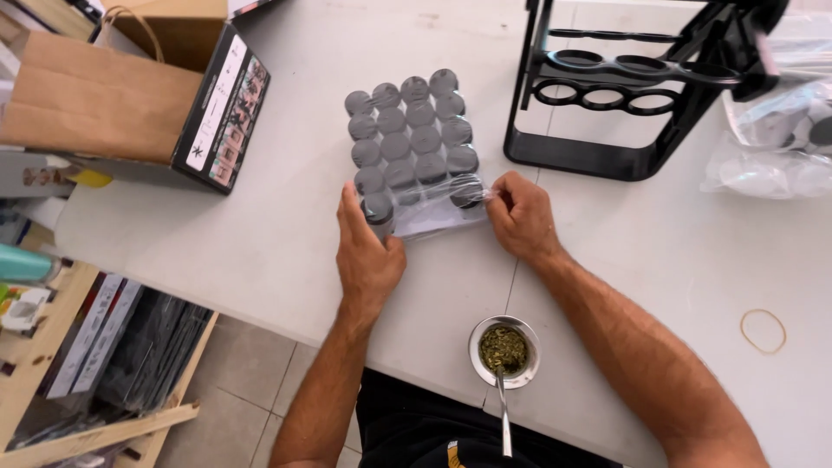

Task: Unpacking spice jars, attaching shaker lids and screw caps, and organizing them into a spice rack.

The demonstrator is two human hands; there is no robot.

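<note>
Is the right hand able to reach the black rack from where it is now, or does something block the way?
Probably yes. The right hand pinches the clear wrap of the jar pack, and the black rack stands just beyond it on the table, with only bare tabletop between them.

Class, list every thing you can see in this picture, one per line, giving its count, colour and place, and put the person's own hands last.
pack of jars: one clear-wrapped block, dark grey lids, table centre
rack: one, black, ring holders, upper right
plastic bags: a few, clear, far right
cardboard box: one, brown with a black printed end, upper left
cup: one, metal, green herb and metal straw inside, near edge
rubber band: one, tan, lower right
table: one, white
wooden shelf: one, pale, lower left
left hand: on the pack's near left corner
right hand: pinching the wrap at the near right corner
</note>
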